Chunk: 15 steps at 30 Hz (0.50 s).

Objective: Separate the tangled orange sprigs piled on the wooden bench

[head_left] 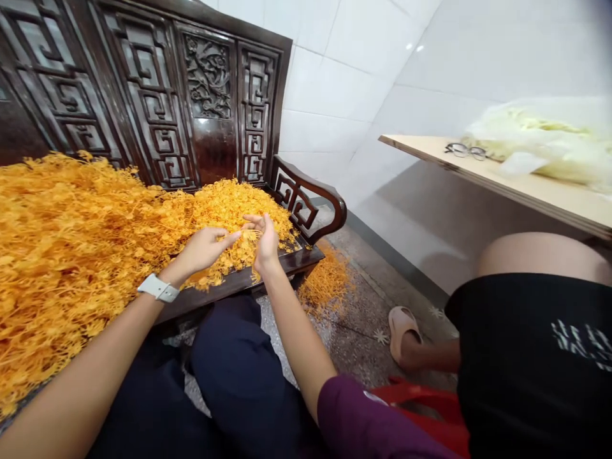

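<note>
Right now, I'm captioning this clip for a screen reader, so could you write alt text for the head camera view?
Two bare hands, the left hand wearing a white watch and the right hand, are held open over a large heap of orange-yellow sprigs on a carved dark wooden bench. To the right, a person in black is beside a pale wooden board with eyeglasses on it.

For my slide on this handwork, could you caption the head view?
Left hand and right hand among orange sprigs heaped on a carved dark-wood bench.
</note>
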Motion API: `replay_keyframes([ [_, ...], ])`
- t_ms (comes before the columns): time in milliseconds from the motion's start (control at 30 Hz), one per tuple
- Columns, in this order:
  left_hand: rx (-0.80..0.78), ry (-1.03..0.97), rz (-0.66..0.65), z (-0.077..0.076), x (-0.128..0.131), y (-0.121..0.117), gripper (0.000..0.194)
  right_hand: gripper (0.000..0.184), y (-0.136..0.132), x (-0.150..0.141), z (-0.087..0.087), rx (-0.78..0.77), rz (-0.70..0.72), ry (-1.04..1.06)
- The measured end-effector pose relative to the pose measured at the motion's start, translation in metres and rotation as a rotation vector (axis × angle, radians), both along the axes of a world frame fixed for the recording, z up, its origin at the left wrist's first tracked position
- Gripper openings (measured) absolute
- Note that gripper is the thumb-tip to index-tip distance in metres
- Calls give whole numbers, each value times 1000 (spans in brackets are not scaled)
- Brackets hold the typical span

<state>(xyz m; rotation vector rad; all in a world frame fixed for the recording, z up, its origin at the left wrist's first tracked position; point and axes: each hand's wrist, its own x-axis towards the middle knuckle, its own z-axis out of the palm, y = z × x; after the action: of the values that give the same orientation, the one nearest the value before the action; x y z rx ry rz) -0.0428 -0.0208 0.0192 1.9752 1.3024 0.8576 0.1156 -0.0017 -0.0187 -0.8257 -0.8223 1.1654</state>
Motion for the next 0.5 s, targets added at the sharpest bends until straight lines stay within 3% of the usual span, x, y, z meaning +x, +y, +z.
replay_keyframes([
  [100,43,166,-141,-1,3,-12,56,50,-1,20,5,-82,100,181],
  [200,251,492,-117,-4,14,-36,50,51,-11,33,-1,-208,256,367],
  [300,385,798,-136,-9,26,-62,42,45,-22,40,-16,-309,321,482],
  [400,441,940,-201,-13,28,-83,39,42,-25,57,-33,-347,226,462],
  [500,548,902,-204,-12,17,-102,42,47,-25,90,-51,-342,14,424],
])
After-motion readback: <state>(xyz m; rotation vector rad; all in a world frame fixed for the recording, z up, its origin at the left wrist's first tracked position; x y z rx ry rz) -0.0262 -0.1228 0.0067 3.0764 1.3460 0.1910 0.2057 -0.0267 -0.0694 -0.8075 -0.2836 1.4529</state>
